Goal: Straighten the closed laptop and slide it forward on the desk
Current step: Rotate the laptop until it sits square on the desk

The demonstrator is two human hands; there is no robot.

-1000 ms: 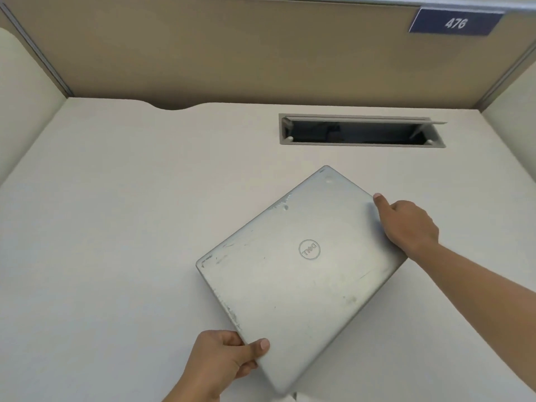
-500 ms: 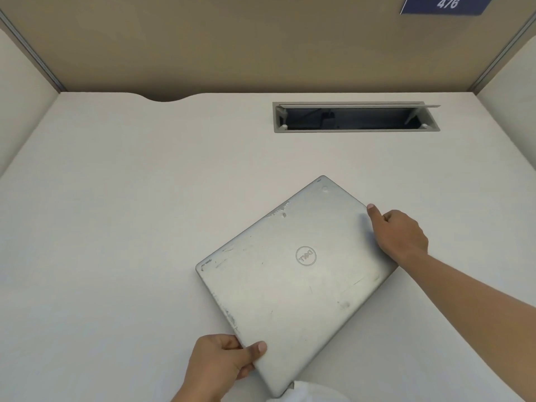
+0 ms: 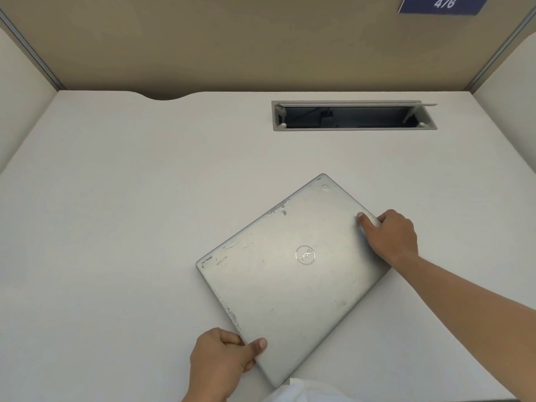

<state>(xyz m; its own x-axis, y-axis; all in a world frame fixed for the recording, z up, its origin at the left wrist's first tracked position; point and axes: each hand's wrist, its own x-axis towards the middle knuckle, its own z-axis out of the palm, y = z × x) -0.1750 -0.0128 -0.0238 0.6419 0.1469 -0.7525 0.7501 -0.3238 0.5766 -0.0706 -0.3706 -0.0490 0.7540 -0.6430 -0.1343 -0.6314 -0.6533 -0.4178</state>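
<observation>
**Ana:** Both grips are closed on the laptop (image 3: 293, 274). On the left hand (image 3: 222, 362) the thumb lies flat on the lid at the near-left edge and the fingers curl under that edge. The right hand (image 3: 391, 237) clamps the far-right edge, thumb on top, fingers wrapped over the side.

**Ben:** And how does the laptop lie?

**Ana:** Closed, lid up, flat on the counter (image 3: 116, 227), in the near half and a little right of centre. It sits skewed: one corner points away toward the back, the opposite corner points at the person. The round logo (image 3: 305, 255) in the middle of the lid is tilted with it.

**Ben:** Condition of the lid?

**Ana:** Silver, with scuffs and chipped paint along the left edges and near the far corner.

**Ben:** What lies around it?

**Ana:** Pale counter on all sides. Well beyond the far corner there is a cable tray (image 3: 353, 116) sunk into the surface, its flap raised, dark inside. At the back left the counter's edge has a curved cutout (image 3: 165, 95). A tan partition (image 3: 232, 44) closes the back, lighter panels stand at both sides, and a blue tag (image 3: 442, 3) reading 476 hangs at the upper right. A bit of white cloth (image 3: 304, 391) shows at the bottom edge, just below the near corner.
</observation>
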